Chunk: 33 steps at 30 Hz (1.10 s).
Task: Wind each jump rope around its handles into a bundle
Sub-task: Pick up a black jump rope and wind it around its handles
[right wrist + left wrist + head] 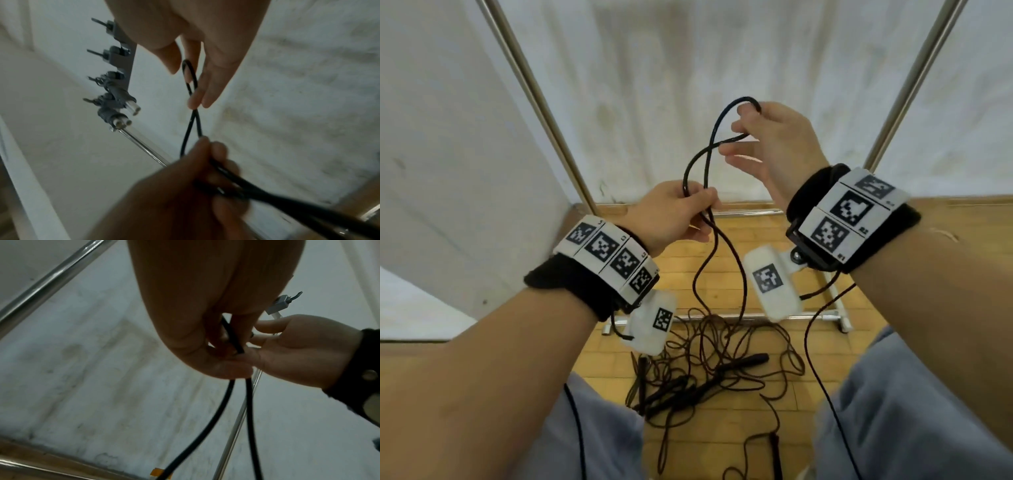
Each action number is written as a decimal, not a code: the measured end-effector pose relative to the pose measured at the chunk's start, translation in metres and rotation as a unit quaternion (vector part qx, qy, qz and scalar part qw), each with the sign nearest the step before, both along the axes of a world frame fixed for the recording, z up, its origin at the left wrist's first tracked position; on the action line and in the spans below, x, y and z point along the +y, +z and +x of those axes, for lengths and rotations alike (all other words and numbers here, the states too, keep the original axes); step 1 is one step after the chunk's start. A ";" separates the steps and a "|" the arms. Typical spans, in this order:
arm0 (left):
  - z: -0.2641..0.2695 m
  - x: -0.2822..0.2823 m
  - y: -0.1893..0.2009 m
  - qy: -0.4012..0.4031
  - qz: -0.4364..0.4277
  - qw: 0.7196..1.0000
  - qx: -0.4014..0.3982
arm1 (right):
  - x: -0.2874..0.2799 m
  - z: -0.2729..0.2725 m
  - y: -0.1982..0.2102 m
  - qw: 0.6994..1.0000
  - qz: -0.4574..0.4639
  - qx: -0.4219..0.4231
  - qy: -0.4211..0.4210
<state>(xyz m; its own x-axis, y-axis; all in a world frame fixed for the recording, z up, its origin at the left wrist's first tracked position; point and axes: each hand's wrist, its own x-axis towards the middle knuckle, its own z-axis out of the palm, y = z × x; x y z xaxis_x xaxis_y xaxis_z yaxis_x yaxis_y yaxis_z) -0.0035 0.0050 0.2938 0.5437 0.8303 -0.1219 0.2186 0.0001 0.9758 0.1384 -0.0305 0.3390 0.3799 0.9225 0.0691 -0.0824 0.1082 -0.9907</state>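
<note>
Head view shows your left hand (671, 214) with its fingers curled tight around two strands of the black jump rope (697, 164), while just above it your right hand (774, 147) has its fingers hooked through the rope's loop, the other fingers loose and apart. Below your left fingers the two strands hang down to a tangled pile of ropes (722, 363) with dark handles (674, 394) on the wooden floor (756, 442), between your knees.
</note>
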 end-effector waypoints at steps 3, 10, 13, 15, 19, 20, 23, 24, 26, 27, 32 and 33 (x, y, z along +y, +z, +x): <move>0.000 0.009 -0.006 0.057 0.002 0.998 -0.030 | -0.001 0.004 -0.038 0.983 -0.105 -0.085 0.124; -0.005 0.024 -0.004 0.123 -0.027 0.986 -0.111 | -0.011 -0.018 -0.094 0.892 -0.158 -0.317 0.282; -0.005 0.028 -0.001 0.174 -0.032 0.977 -0.120 | -0.008 -0.010 -0.096 0.864 -0.171 -0.400 0.252; -0.006 0.029 0.001 0.158 -0.054 0.979 -0.119 | -0.003 -0.001 -0.087 0.892 -0.158 -0.374 0.198; -0.002 0.019 -0.006 -0.055 -0.052 0.996 0.036 | 0.008 0.013 -0.066 0.975 -0.109 -0.176 0.077; 0.004 0.011 -0.011 -0.105 -0.039 0.990 0.088 | 0.009 0.016 -0.062 0.986 -0.103 -0.118 0.063; 0.023 -0.009 -0.029 -0.167 -0.034 0.976 0.139 | 0.007 0.019 -0.055 0.994 -0.093 0.013 0.048; 0.030 -0.014 -0.036 -0.170 -0.039 0.975 0.141 | 0.006 0.021 -0.052 0.995 -0.090 0.030 0.038; 0.037 -0.018 -0.046 -0.159 -0.034 0.973 0.164 | 0.005 0.025 -0.046 0.995 -0.070 0.067 0.004; 0.040 -0.018 -0.050 -0.156 -0.029 0.970 0.182 | 0.005 0.030 -0.042 0.994 -0.052 0.097 -0.021; 0.036 -0.010 -0.040 -0.076 -0.046 0.992 0.085 | 0.003 0.061 -0.031 0.974 -0.001 0.215 -0.068; 0.034 -0.007 -0.033 -0.044 -0.047 0.997 0.039 | 0.001 0.064 -0.034 0.980 -0.029 0.196 -0.032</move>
